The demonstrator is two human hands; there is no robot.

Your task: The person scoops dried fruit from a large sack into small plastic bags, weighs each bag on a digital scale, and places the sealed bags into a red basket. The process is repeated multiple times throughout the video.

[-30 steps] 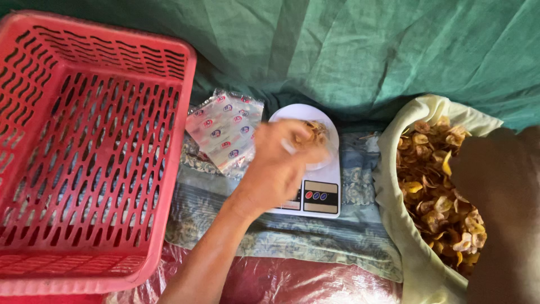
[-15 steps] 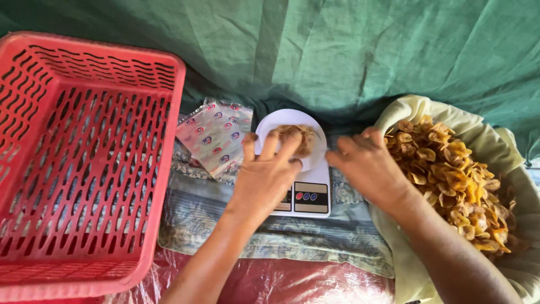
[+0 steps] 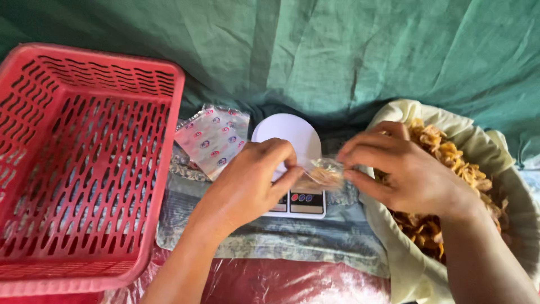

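My left hand (image 3: 250, 183) and my right hand (image 3: 402, 171) both pinch a small clear plastic bag (image 3: 322, 175) with a few golden chips in it. They hold it just above the display end of a small white kitchen scale (image 3: 287, 135), whose round platform is bare. At the right, a cream cloth sack (image 3: 410, 264) lies open, full of golden fried chips (image 3: 444, 155); my right wrist rests over it.
A red slotted plastic basket (image 3: 84, 169) stands at the left. A stack of printed clear packets (image 3: 211, 138) lies between the basket and the scale. A patterned cloth (image 3: 253, 236) lies under the scale, with a green tarp (image 3: 337, 50) behind.
The small bag of chips has come off the scale's platform. My right hand has moved in from the sack and taken hold of the bag together with my left.
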